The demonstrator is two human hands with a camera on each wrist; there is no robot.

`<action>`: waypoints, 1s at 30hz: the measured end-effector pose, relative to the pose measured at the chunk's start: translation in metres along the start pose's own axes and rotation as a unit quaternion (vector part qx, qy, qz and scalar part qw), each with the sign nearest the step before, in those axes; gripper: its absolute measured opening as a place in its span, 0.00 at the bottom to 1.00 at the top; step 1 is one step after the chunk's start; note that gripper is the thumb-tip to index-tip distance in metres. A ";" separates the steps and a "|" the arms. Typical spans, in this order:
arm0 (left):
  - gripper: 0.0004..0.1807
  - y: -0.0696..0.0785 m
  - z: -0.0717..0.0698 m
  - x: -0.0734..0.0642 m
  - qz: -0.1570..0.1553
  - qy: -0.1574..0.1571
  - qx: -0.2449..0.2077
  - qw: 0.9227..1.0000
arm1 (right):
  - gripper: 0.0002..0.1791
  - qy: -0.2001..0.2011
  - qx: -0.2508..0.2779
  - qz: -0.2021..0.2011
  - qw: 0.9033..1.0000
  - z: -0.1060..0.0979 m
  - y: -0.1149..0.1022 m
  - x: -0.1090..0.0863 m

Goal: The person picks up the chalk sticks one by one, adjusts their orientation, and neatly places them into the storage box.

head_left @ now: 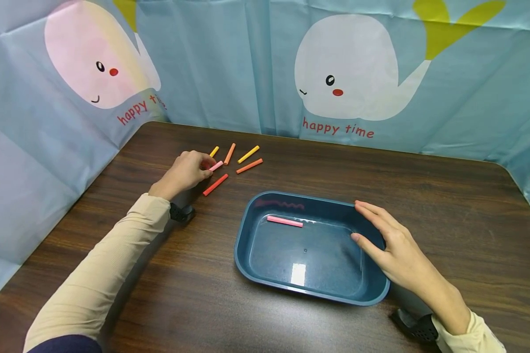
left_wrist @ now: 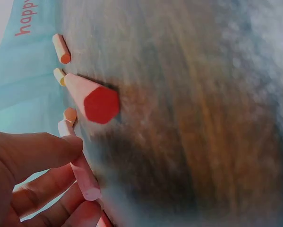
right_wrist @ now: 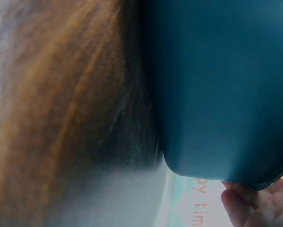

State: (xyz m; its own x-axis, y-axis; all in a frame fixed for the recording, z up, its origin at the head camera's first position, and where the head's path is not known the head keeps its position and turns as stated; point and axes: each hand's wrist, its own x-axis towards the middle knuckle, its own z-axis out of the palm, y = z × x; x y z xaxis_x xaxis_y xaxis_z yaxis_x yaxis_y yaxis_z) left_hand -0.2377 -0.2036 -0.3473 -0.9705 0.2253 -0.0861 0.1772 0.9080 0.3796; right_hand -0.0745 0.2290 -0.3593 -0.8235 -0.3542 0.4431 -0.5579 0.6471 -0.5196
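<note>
Now pink stick [head_left: 217,166] pinched in left grip [head_left: 183,170], red stick [head_left: 215,185] near

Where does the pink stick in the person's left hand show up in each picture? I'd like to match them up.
Head view: slightly left of centre and just above the middle; the pink stick is pinched in the left hand.
Left wrist view: in the lower left, held by thumb and fingers.
Right wrist view: not in it.
Shared landmark: red lettering on the backdrop, at least partly visible in all three.
</note>
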 end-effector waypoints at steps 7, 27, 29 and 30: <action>0.13 0.002 -0.004 -0.007 0.022 0.017 -0.006 1.000 | 0.36 -0.002 0.001 0.001 1.000 -0.001 0.000 0.000; 0.14 0.032 -0.014 -0.024 0.082 0.053 -0.021 0.995 | 0.37 -0.004 -0.006 -0.001 1.000 0.000 0.000 -0.001; 0.14 0.037 -0.015 -0.026 0.089 0.055 -0.020 0.994 | 0.37 -0.004 -0.005 -0.001 1.000 -0.001 0.000 -0.001; 0.14 0.040 -0.015 -0.028 0.095 0.057 -0.020 0.994 | 0.37 -0.003 -0.004 -0.001 1.000 -0.001 0.000 -0.001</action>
State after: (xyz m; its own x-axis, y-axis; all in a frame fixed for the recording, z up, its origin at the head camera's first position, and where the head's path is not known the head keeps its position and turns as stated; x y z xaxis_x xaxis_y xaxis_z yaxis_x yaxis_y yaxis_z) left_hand -0.2064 -0.1790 -0.3158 -0.9328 0.3475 0.0954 0.3546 0.8381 0.4145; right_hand -0.0739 0.2296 -0.3591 -0.8234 -0.3594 0.4392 -0.5583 0.6514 -0.5137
